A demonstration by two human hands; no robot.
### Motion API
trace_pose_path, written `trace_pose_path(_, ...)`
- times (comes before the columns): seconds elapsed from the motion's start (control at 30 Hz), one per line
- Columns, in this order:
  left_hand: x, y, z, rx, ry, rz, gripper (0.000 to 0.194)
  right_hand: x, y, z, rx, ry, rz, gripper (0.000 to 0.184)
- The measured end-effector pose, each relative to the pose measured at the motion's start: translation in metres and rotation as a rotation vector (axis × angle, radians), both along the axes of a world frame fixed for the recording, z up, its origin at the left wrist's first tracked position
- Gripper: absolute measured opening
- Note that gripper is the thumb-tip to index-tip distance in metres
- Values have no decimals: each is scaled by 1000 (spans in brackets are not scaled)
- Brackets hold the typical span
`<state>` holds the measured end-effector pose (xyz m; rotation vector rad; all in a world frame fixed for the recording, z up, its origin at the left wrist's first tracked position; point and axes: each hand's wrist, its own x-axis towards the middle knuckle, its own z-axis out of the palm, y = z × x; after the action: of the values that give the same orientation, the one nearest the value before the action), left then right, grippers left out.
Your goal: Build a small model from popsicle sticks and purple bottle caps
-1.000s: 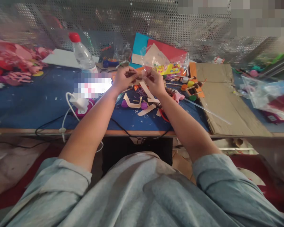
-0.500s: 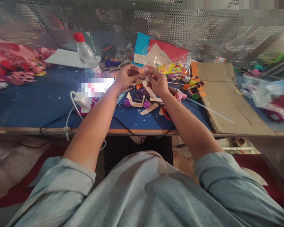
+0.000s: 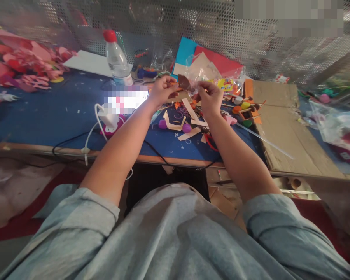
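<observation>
My left hand (image 3: 163,93) is closed in a pinch on a flat brown piece (image 3: 184,82), thin like paper or card, held up above the table's far half. My right hand (image 3: 210,97) is just to the right of it, thumb and fingertips pinched together. Whatever sits in that pinch is too small to make out. Below both hands lie cream paper strips (image 3: 190,134), one of them folded (image 3: 175,126) beside a purple ball (image 3: 162,124) and another purple ball (image 3: 186,128). Small craft scraps are scattered around them.
A bottle with a red cap (image 3: 116,62) stands behind a lit phone screen (image 3: 131,102) and a white charger plug (image 3: 108,118). Coloured sheets (image 3: 221,62) and clear plastic bags lie at the back. Cardboard (image 3: 291,136) covers the right side; pink pieces (image 3: 32,62) are heaped far left.
My hands have drawn apart, and the brown piece now shows plainly in the left one. The whole view has shifted slightly, with the table's things appearing further right.
</observation>
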<state>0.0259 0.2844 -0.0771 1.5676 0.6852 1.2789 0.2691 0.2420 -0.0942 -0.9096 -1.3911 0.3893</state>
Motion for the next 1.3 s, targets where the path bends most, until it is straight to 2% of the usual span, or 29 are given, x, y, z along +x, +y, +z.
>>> trace_pose_path(0.07,0,-1,1,-27,0,-24,55,2,6,-3,16,3,14,71)
trace_pose_path(0.27,0,-9,9,37,17,-25,53,0,10,-4,-19,-46,58,73)
trace_pose_path(0.43,0,-8,10,-15,-19,3,52,-5,7,-1,-60,50,69,57)
trace_pose_path(0.63,1,-16,12,-24,23,-37,55,-9,2,-3,-128,25,96,40)
trace_pose_path(0.77,0,-18,13,11,51,-27,54,-11,-3,-1,-160,80,122,52)
trace_pose_path(0.93,-1,-10,10,38,24,-11,49,-12,-10,6,-107,-24,131,76)
trace_pose_path(1.03,-2,-5,8,75,6,7,51,-14,-15,9,-85,-11,92,77)
trace_pose_path(1.23,-3,1,7,184,-20,18,71,-18,-25,15,-43,-82,-58,81)
trace_pose_path(1.3,-3,1,8,207,-27,13,71,-20,-28,16,-41,-65,-85,82)
